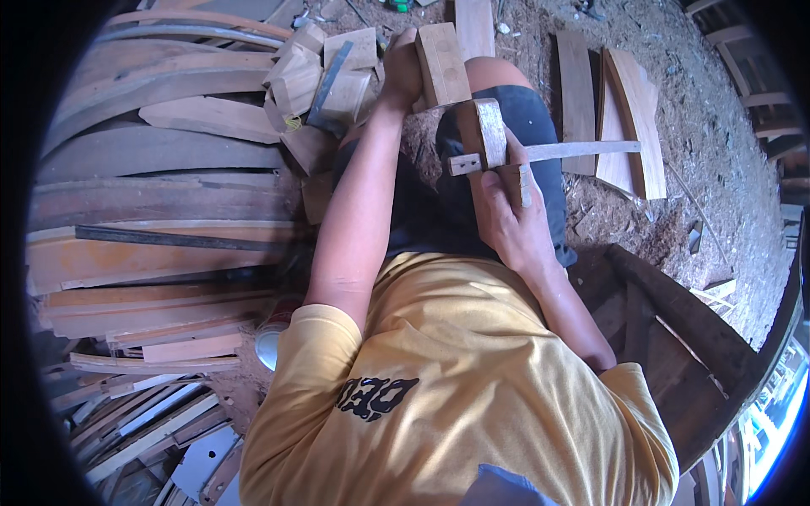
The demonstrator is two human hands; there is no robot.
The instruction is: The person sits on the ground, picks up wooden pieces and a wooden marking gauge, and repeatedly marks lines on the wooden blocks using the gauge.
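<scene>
Above my knees, my left hand (402,72) is closed on the left side of a pale rectangular wooden block (442,66), which stands tilted toward me. Most of the fingers are hidden behind the block. My right hand (515,223) grips a wooden marking gauge (492,133) over my right thigh. Its long thin beam (582,150) points to the right, and the short end with small dark dots lies to the left of the stock. The gauge's top is just below the block's lower end; whether they touch I cannot tell.
Several cut wood blocks (346,51) and a dark flat strip (331,84) lie beyond my left arm. Stacked curved planks (160,152) fill the left side. Loose boards (576,101) rest on the shaving-covered ground at right. A dark wooden frame (675,337) stands beside my right elbow.
</scene>
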